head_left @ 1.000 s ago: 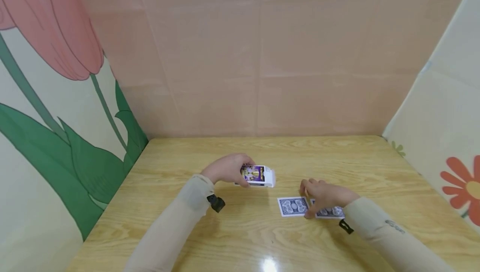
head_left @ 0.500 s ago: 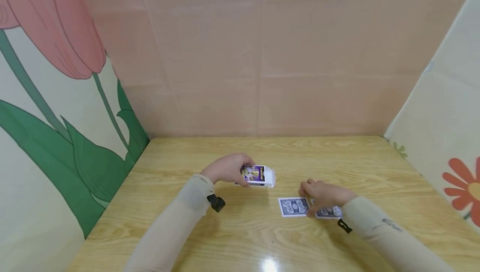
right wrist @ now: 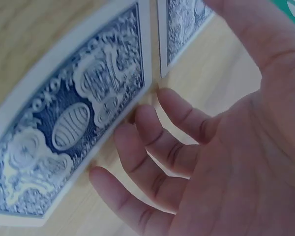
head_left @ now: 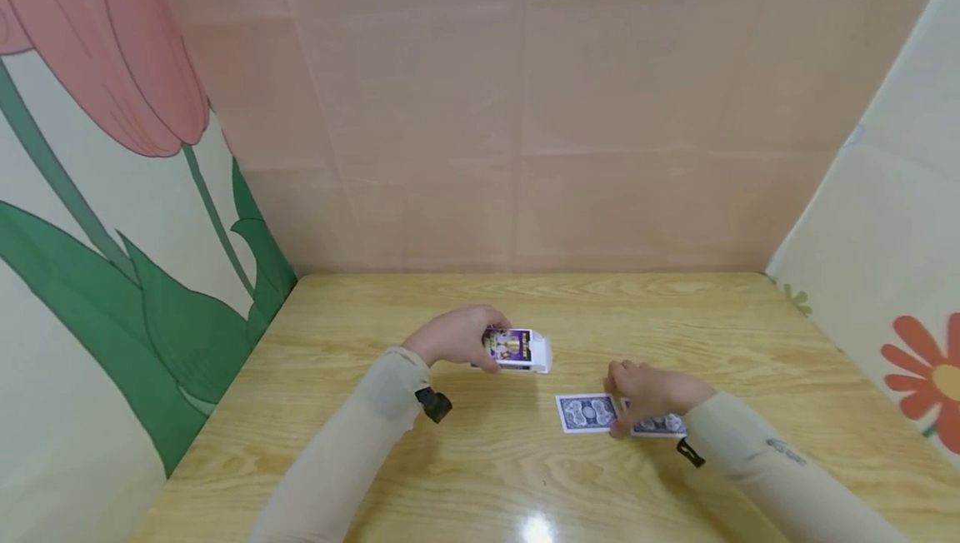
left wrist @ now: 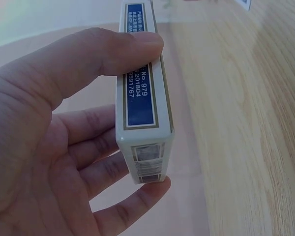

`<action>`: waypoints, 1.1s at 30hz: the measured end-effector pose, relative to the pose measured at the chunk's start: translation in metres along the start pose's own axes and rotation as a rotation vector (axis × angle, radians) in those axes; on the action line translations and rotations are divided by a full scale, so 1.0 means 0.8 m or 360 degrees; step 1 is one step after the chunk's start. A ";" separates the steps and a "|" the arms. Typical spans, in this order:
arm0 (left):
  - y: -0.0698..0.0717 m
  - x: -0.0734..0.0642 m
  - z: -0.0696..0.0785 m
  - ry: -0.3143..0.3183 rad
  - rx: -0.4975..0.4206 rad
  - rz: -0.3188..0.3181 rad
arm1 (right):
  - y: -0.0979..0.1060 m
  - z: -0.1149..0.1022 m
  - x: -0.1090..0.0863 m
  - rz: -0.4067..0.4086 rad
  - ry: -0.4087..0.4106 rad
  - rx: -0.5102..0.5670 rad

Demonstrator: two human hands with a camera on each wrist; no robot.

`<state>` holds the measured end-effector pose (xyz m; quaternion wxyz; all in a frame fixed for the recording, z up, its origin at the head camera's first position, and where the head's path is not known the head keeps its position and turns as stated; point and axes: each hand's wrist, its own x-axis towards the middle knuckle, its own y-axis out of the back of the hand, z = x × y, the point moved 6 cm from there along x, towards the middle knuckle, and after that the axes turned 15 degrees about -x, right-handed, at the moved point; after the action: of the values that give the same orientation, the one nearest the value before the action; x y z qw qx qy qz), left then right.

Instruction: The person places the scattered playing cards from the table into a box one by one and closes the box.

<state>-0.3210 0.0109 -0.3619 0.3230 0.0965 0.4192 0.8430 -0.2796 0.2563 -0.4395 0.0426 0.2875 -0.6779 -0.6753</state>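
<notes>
My left hand [head_left: 453, 339] grips a playing-card box [head_left: 510, 345] above the table, its white flap end facing right. In the left wrist view the thumb [left wrist: 132, 49] presses the box's narrow side [left wrist: 142, 105], with fingers behind and below. Two blue-backed playing cards lie face down: a left card [head_left: 587, 414] and a right card [head_left: 660, 425], partly hidden by my right hand [head_left: 652, 391]. In the right wrist view, loosely bent fingertips [right wrist: 125, 135] rest along one long edge of the nearer card [right wrist: 71, 113]. The thumb reaches toward the other card [right wrist: 184, 24]; its tip is out of frame.
The wooden table [head_left: 465, 476] runs back to a pinkish cloth wall [head_left: 517, 127]. Printed flower panels stand at the left [head_left: 82, 193] and right [head_left: 885, 276]. Black straps hang from both wrists.
The right hand's fingers have shifted very slightly over the cards. The left hand and the box stay almost where they were.
</notes>
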 end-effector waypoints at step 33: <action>-0.003 -0.003 0.001 -0.0031 -0.0013 0.0000 | -0.008 0.006 0.009 -0.0060 0.0079 -0.0038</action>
<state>-0.3176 0.0110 -0.3631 0.3273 0.1033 0.4125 0.8438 -0.2859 0.2578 -0.4480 0.0502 0.3164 -0.6630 -0.6766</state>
